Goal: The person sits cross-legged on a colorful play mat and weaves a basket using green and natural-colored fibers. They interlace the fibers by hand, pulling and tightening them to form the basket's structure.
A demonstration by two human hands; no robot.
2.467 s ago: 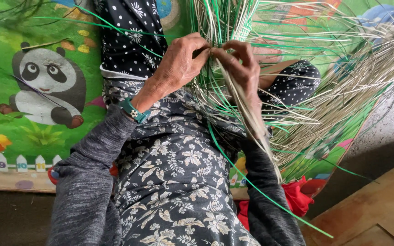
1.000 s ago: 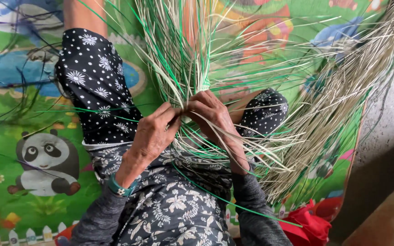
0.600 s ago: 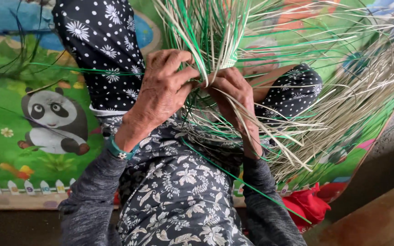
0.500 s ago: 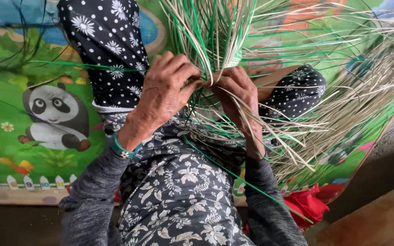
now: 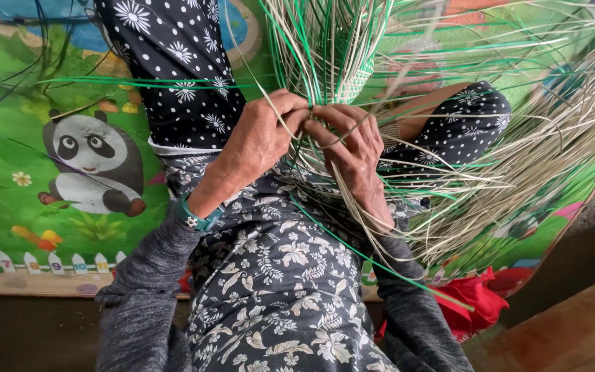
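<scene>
My left hand and my right hand meet in front of me, fingers pinched on thin pale and green straw strands. Just above my fingertips sits a small woven green-and-pale piece, from which the loose strands fan out up and to the right. One long green strand runs down across my lap. A teal band is on my left wrist. I sit with my legs in dark dotted trousers stretched out, and a floral dress covers my lap.
A bright green play mat with a panda picture lies under me. A red cloth lies at the mat's right edge, beside a brown wooden surface. Loose strands spread over the mat at the right.
The view has shifted and steadied while my hands stayed together on the strands. My fingers have worked slightly along the weave's lower edge.
</scene>
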